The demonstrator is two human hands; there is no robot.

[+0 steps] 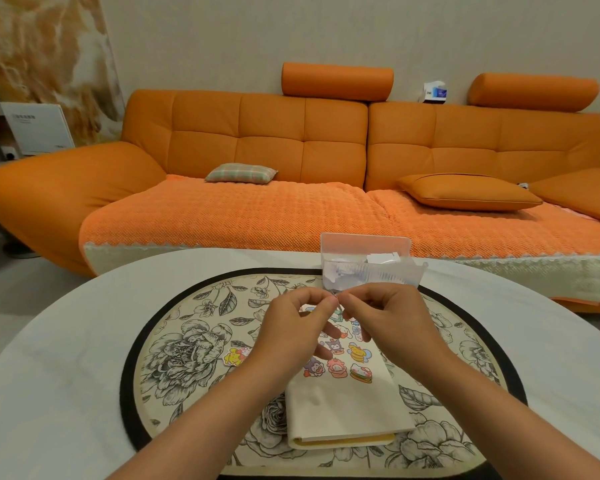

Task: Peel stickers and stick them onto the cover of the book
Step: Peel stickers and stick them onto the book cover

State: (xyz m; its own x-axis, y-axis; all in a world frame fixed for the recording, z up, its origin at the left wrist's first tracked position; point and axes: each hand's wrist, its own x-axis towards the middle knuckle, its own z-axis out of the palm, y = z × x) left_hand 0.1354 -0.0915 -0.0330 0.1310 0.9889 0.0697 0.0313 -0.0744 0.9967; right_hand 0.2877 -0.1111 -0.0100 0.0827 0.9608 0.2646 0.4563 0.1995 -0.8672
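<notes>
Head view, left hand (pixel 291 329), right hand (pixel 390 317) pinching sticker (pixel 338 304) (over book (pixel 347 410))

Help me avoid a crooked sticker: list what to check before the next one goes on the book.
1. Grip: the left hand and right hand pinch a small sticker between their fingertips: ok.
2. Backing fully peeled: cannot tell, too small.
3. The book is closed and flat on the mat: ok.
4. Bare space on the near half of its cover: ok.
5. Both hands are above the book: ok.
6. A loose sticker lies on the mat, off the book: ok.
</notes>
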